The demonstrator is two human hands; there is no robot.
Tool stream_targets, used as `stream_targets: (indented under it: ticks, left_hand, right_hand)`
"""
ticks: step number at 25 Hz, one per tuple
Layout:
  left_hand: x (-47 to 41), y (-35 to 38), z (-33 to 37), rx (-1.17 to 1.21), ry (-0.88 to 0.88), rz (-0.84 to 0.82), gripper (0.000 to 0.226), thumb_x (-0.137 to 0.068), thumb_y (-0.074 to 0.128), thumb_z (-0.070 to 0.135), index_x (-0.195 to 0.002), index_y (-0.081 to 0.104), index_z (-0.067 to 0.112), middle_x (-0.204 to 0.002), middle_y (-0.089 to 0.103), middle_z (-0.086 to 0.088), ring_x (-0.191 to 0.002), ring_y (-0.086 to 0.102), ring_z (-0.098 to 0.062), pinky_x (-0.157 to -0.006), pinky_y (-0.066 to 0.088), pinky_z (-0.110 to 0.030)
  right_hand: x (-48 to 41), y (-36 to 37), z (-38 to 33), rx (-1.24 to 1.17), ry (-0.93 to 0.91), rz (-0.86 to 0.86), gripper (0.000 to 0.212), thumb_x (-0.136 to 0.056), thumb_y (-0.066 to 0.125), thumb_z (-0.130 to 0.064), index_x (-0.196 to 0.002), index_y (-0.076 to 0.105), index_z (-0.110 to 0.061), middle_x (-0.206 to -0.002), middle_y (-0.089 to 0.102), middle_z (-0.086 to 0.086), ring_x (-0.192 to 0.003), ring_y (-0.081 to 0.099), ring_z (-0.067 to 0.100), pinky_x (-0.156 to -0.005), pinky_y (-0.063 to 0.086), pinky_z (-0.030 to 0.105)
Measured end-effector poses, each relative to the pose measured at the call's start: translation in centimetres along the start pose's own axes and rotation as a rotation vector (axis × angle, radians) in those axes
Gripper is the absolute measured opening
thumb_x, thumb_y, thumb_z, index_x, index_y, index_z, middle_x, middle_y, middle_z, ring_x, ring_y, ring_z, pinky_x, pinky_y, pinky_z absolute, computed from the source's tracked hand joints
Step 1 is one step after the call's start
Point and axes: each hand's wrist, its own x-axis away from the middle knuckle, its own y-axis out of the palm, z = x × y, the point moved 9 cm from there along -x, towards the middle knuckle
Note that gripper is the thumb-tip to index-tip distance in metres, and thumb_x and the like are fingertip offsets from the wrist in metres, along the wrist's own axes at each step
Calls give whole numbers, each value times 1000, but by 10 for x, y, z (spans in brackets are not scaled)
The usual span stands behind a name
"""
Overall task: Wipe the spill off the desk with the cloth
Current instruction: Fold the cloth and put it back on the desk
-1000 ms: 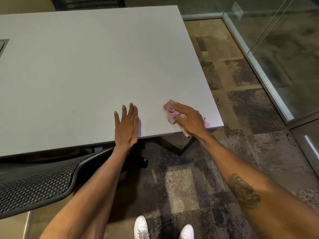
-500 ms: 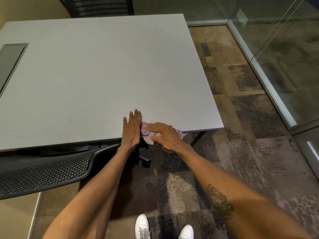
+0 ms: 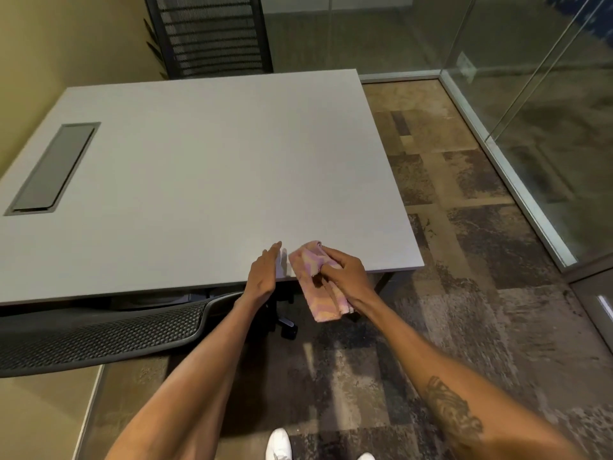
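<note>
Two hands at the desk's (image 3: 205, 167) near edge, by its right corner | head view: right hand (image 3: 345, 272) pinches the pink cloth (image 3: 308, 263), half on the desk, half hanging off, likely sweeping the spill over the edge | left hand (image 3: 263, 272) unclenched, fingers (image 3: 273, 252) straight, edge-on beside the cloth, seemingly a catching wall | no spill visible

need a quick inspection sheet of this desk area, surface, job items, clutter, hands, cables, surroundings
surface: grey desk, no spill visible; closed cable hatch at its left
job's things: pink cloth, top on the desk's near edge, rest hanging off it
clutter: nothing seen
hands: left hand open at the desk edge beside the cloth; right hand gripping the cloth
cables: nothing seen
surroundings: mesh chair near, second chair far side, glass wall right, patterned carpet
</note>
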Motion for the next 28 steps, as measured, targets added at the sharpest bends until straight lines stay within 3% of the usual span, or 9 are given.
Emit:
stream_targets:
  ticks: [4, 6, 9, 12, 16, 18, 22, 24, 28]
  left_hand:
    - [1, -4, 17, 58, -44, 116, 57, -104, 34, 39, -151, 40, 8, -156, 42, -12, -143, 41, -29, -116, 28, -33]
    - [7, -17, 31, 237, -108, 260, 47, -103, 40, 47, -138, 54, 19, -140, 56, -3, -124, 56, -20, -99, 40, -27]
    - [19, -26, 67, 337, -48, 341, 31, -93, 50, 57, -108, 62, 33, -109, 61, 15, -96, 62, -3, -78, 45, -20]
    - [30, -30, 101, 330, -1, 320, 11, -94, 53, 50, -97, 60, 43, -100, 62, 20, -92, 62, 0, -79, 48, -21]
    - [39, -48, 128, 361, 4, 275, 29, -92, 54, 52, -115, 64, 38, -109, 65, 14, -93, 63, -2, -84, 50, -23]
    - [44, -60, 137, 362, -2, 242, 17, -88, 58, 51, -104, 62, 48, -107, 63, 17, -88, 60, 5, -74, 44, -16]
    - [62, -91, 151, 367, 16, 312, 30, -78, 74, 48, -100, 53, 50, -98, 58, 26, -91, 60, 6, -69, 42, -10]
    - [71, -109, 157, 358, 38, 382, 35, -72, 76, 55, -99, 55, 51, -94, 61, 23, -89, 63, 5, -70, 44, -7]
    - [81, -134, 153, 322, -14, 436, 57, -75, 82, 46, -119, 54, 21, -109, 63, 6, -96, 63, -16, -83, 48, -28]
  right_hand:
    - [3, -10, -33, -50, -20, 97, 44, -89, 69, -19, -132, 67, -24, -123, 72, -3, -103, 70, 10, -86, 60, 27]
    - [5, -16, -50, 2, -23, 160, 40, -90, 68, -21, -131, 68, -24, -124, 71, -2, -106, 68, 14, -91, 58, 33]
    - [9, -21, -65, -26, 47, 234, 33, -92, 69, -26, -124, 70, -20, -122, 70, 1, -108, 66, 20, -96, 56, 38]
    - [23, -21, -83, -179, 88, 296, 24, -93, 70, -31, -112, 73, -17, -111, 74, 5, -101, 69, 22, -92, 58, 39]
    - [37, -23, -110, -321, 117, 308, 14, -91, 72, -28, -100, 75, -19, -101, 76, 5, -94, 72, 22, -85, 60, 36]
    - [41, -21, -125, -346, 141, 251, 13, -93, 65, -25, -97, 74, -17, -102, 75, 8, -91, 72, 22, -84, 62, 38]
    - [52, -9, -163, -333, 70, 98, 27, -97, 54, -23, -110, 73, -11, -103, 75, 8, -86, 72, 21, -77, 60, 36]
    - [58, -5, -181, -325, 32, 46, 28, -98, 52, -22, -116, 71, -10, -106, 74, 12, -88, 72, 25, -84, 61, 40]
    - [66, 6, -209, -224, -33, -56, 34, -101, 47, -19, -128, 66, -9, -115, 72, 12, -92, 73, 25, -77, 60, 30]
